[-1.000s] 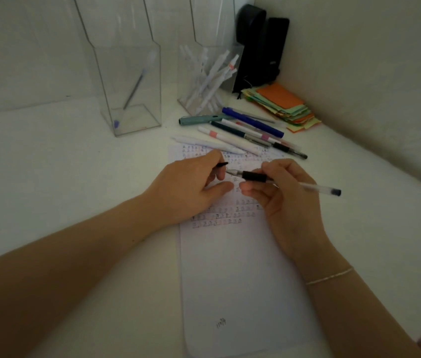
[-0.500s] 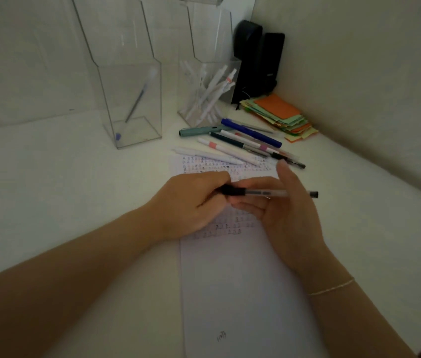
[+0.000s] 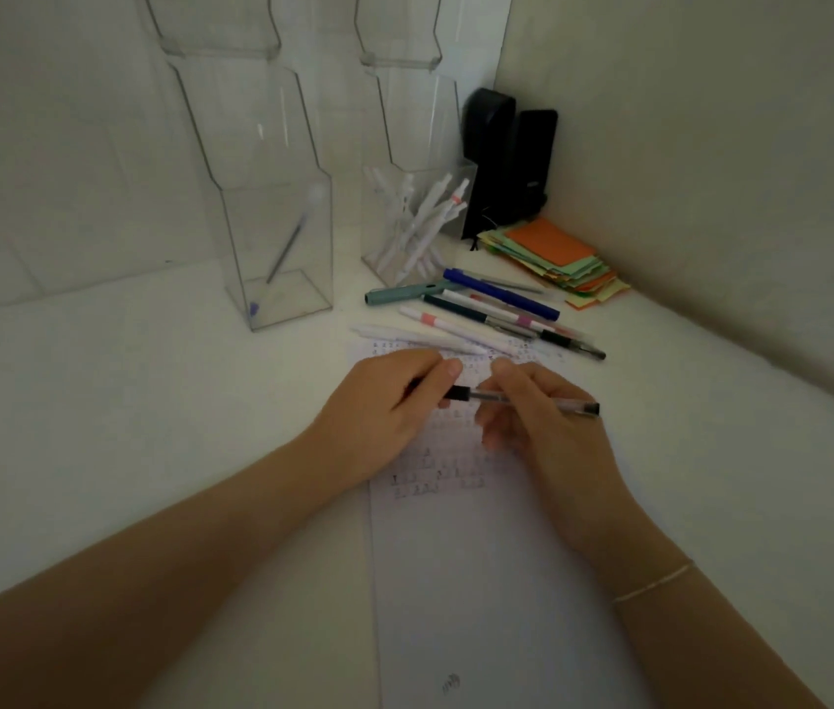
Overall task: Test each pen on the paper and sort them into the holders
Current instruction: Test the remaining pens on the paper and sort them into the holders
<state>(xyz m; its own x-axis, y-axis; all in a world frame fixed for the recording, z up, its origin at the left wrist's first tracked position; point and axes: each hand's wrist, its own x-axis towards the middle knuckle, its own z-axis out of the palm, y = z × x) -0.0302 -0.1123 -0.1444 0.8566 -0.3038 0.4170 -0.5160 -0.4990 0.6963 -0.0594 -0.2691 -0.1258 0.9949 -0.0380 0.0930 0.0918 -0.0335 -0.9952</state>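
Note:
A clear pen point(image 3: 532, 402) with a black cap lies level above the paper point(image 3: 481, 580). My left hand point(image 3: 384, 406) grips its capped end, and my right hand point(image 3: 542, 432) pinches the barrel. The paper's upper half is covered with small scribbles. Behind it lie several loose pens point(image 3: 486, 309) in a fan. At the back left, a clear holder point(image 3: 276, 248) contains one pen with a blue tip. To its right, a second clear holder point(image 3: 414, 227) contains several white pens.
A stack of orange, green and yellow sticky notes point(image 3: 558, 258) sits in the back right corner. Two black objects point(image 3: 507, 156) stand against the wall behind it. The wall runs close along the right of the white desk.
One second ago my left hand held the black cap apart from the pen's bare tip. The cap now sits on the pen, and both hands hold it slightly lower over the paper.

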